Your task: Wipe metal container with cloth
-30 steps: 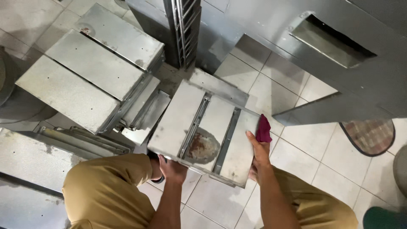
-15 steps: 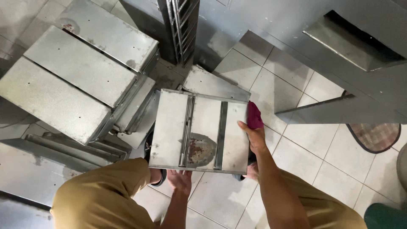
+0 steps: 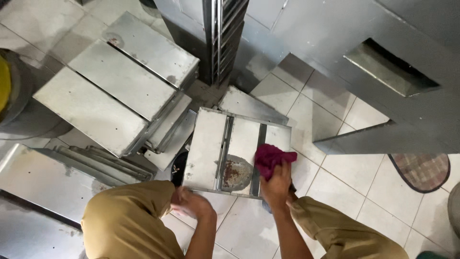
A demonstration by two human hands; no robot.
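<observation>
While the right hand (image 3: 277, 184) presses one magenta rag (image 3: 271, 158) onto the square metal tray (image 3: 209, 144), fingers bunched together over the cloth, the left hand (image 3: 191, 204) sits at the tray's near edge, blurred; can't tell whether its fingers grip the rim or only touch it.

Tray is the landmark: one piece, tilted, underside up, two dark ribs running front to back, one rusty round patch (image 3: 235, 173) between them, just left of the rag. Rag lies on the right rib, near the tray's near-right corner.

Counts:
- Three flat metal panels (image 3: 115, 86) stacked in steps to the tray's upper left, the closest edge just beside the tray's left side.
- One more flat sheet (image 3: 249, 103) poking out behind the tray's far edge.
- One bundle of long metal rails (image 3: 91, 160) left of the tray, below the panel stack.
- One vertical rack post (image 3: 223, 33) beyond the tray's far edge.
- One steel cabinet (image 3: 383, 67) with a slot opening to the tray's upper right.
- One checked mat (image 3: 424, 170) well to the right.
- Two knees in tan trousers (image 3: 129, 220) near side of the tray, one per side.

Open room: bare white floor tiles (image 3: 330, 158) right of the tray up to the cabinet base and the mat. Left side is crowded, far edge tight against sheet and post.
</observation>
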